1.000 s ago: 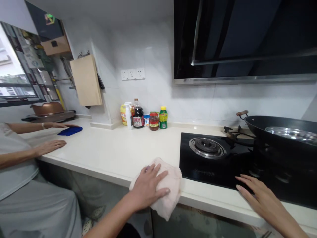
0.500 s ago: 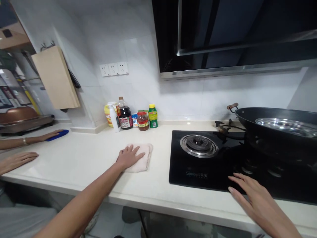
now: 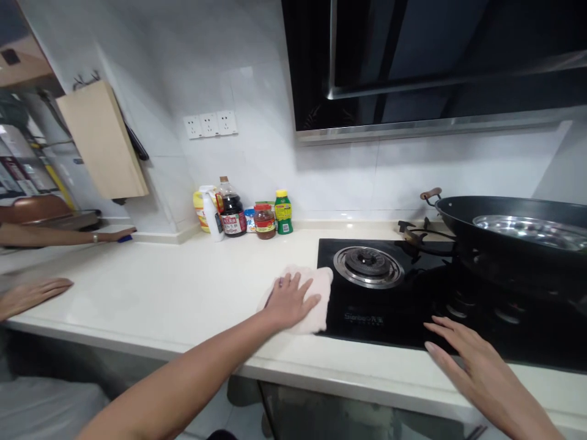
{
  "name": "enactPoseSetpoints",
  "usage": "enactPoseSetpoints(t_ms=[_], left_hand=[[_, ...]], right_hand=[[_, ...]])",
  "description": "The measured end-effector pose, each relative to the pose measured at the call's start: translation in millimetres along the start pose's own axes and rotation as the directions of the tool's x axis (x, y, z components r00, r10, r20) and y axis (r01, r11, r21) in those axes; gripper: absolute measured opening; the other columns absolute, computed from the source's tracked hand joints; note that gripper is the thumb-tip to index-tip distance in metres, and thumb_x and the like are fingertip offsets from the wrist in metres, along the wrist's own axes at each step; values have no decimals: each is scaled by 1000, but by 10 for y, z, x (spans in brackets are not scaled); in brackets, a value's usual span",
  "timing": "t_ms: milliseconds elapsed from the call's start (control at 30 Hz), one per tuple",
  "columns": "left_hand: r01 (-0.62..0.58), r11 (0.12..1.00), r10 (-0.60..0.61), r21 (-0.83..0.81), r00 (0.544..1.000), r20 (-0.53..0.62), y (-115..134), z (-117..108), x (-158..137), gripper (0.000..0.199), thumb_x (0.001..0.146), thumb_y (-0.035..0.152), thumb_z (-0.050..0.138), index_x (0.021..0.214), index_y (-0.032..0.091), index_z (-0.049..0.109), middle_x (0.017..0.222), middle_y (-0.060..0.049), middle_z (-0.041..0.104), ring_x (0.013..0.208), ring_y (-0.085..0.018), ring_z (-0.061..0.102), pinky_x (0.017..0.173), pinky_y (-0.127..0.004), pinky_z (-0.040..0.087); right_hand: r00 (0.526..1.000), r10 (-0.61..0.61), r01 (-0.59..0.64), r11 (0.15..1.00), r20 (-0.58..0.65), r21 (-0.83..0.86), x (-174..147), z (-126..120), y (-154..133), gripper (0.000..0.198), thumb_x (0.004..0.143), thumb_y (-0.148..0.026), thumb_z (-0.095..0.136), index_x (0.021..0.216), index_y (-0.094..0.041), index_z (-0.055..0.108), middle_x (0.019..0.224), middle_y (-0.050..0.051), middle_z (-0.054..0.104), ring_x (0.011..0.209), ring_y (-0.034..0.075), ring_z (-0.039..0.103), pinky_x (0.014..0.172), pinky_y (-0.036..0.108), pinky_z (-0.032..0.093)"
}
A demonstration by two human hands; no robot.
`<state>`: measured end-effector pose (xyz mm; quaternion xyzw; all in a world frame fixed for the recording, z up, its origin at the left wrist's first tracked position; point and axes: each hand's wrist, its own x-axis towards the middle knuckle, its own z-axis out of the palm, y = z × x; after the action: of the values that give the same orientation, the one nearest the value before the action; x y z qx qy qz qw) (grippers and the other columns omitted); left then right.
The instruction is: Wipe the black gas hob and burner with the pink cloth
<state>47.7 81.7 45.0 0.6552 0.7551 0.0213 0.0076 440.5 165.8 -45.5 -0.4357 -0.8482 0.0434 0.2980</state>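
Observation:
My left hand (image 3: 292, 302) lies spread and flat on a pale pink cloth (image 3: 320, 311). The cloth rests on the white counter, its right edge overlapping the left border of the black gas stove (image 3: 367, 333). Part of the cloth is hidden under the palm. My right hand (image 3: 472, 360) is at the stove's front edge, fingers stretched out and somewhat apart, holding nothing. Whether its fingertips touch the glass, I cannot tell.
A burner (image 3: 368, 267) lies right of the cloth; a wok (image 3: 504, 214) holding a shiny metal dish (image 3: 527, 229) stands farther right. Bottles and jars (image 3: 233, 214) line the wall. At left, another person's hands (image 3: 39, 294) rest on the counter, one with a blue cloth (image 3: 125, 238).
My left hand has slid right with the cloth, which now reaches the stove. My right hand has hardly moved. The other person's far hand has shifted the blue cloth towards the wall.

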Motion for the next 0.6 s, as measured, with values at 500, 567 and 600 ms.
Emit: enactPoseSetpoints(t_ms=[500, 567, 600], left_hand=[[354, 924, -347, 145, 935, -69, -1355, -44, -449, 68, 95, 69, 34, 154, 37, 38, 167, -11, 28, 152, -37, 24, 115, -59, 27], [386, 910, -376, 152, 922, -88, -1465, -58, -175, 69, 95, 68, 31, 155, 34, 38, 164, -15, 33, 148, -39, 30, 110, -63, 30], [392, 908, -382, 149, 920, -89, -1495, -71, -31, 70, 95, 68, 29, 155, 33, 38, 162, -17, 34, 146, -40, 32, 108, -64, 31]], right_hand=[[998, -50, 51, 999, -26, 17, -42, 175, 146, 55, 87, -63, 56, 131, -31, 64, 144, 4, 59, 137, 39, 48, 114, 60, 39], [998, -53, 53, 999, -36, -8, -31, 151, 104, 52, 88, -62, 54, 129, -31, 65, 143, 4, 60, 136, 38, 49, 115, 58, 39], [997, -62, 60, 998, -54, -36, -24, 137, 75, 52, 89, -62, 53, 128, -31, 66, 143, 4, 60, 135, 37, 50, 114, 57, 40]])
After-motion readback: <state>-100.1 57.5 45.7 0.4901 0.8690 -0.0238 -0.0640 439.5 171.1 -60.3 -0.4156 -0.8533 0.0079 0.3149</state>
